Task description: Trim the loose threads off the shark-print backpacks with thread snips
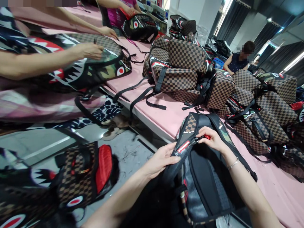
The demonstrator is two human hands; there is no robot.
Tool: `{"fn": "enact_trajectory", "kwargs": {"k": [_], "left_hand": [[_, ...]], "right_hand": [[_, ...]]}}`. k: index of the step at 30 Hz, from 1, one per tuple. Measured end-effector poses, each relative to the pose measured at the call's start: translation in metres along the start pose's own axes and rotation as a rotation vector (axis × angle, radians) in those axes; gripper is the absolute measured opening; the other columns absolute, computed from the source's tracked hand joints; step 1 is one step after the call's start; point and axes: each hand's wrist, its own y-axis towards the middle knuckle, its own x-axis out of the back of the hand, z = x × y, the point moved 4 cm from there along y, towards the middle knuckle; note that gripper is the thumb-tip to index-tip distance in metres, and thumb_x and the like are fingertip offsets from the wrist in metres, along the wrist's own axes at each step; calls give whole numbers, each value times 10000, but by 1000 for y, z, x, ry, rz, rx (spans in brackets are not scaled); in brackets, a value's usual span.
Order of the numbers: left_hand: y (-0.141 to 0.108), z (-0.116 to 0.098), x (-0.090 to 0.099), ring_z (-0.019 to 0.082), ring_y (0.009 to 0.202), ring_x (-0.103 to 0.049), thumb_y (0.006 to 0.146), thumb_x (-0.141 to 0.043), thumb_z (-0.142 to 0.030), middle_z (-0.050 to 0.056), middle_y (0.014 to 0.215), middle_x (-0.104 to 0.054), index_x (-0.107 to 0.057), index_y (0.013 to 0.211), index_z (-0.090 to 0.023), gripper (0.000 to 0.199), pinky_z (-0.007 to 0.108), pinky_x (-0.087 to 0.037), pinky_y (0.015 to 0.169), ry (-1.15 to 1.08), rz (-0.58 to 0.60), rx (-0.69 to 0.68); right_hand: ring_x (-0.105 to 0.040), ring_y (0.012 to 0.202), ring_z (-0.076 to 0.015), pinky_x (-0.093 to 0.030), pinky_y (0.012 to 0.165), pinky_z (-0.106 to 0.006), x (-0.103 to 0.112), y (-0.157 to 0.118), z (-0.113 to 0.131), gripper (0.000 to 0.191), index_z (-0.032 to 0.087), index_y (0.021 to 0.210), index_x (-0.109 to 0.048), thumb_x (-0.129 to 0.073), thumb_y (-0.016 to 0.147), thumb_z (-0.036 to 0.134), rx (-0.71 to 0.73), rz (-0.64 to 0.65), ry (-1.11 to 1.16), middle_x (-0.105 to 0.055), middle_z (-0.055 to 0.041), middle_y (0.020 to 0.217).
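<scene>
A black backpack [209, 177] with brown check and camouflage panels leans on the pink table's edge, its padded back towards me. My left hand [165, 158] grips a black shoulder strap [177, 155], thumb and fingers closed around its edge. On that strap sits a red-and-white label [183, 146]. My right hand [211, 139] is closed on small thread snips [206, 137] with red on the handle. Their dark tip meets the strap just beyond the label. The palm side of the right hand is hidden.
Checked backpacks [182, 57] are heaped along the pink table [156, 117]. More backpacks [80, 174] lie low at my left. Across the table a co-worker's hand [90, 50] rests over a shark-pattern backpack [99, 69]. Another person [239, 60] sits at the far right.
</scene>
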Motion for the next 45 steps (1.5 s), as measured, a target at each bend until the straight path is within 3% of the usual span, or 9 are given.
{"fn": "enact_trajectory", "kwargs": {"k": [27,35,38,41,45], "left_hand": [[-2,-3,-8,169,865,-596,610,-727,-186,40,940,-671,-602,1100,-160,507,250,-431,796,66,-72,6],[-2,-1,-11,222,998,-584,624,-718,-192,65,1057,-656,-586,1114,-165,508,323,-419,897,72,-75,-16],[-7,0,-15,241,1095,-534,612,-724,-205,77,1168,-606,-565,1140,-177,552,337,-390,949,52,-157,-78],[-16,7,-16,231,1111,-522,625,-716,-251,84,1196,-585,-537,1148,-194,555,328,-396,942,7,-362,-147],[-26,17,-16,193,873,-615,632,-700,-332,69,907,-668,-577,936,-155,373,296,-463,795,45,-607,-156]], "right_hand": [[-550,837,-171,-463,785,-329,-20,7,20,243,168,848,-647,-578,808,398,126,124,-84,-599,-65,816],[-556,838,-170,-465,787,-331,-27,3,31,222,177,868,-635,-552,833,381,126,137,-141,-599,-63,827],[-556,807,-166,-468,751,-318,-27,-7,33,160,184,858,-633,-581,825,331,82,31,-167,-591,-50,805],[-556,777,-159,-468,702,-300,-28,-25,34,115,189,872,-625,-589,820,285,-22,-135,-189,-581,-43,807],[-560,783,-160,-468,707,-297,-34,-48,43,101,193,904,-611,-577,818,233,-134,-236,-275,-581,-43,825]]}}
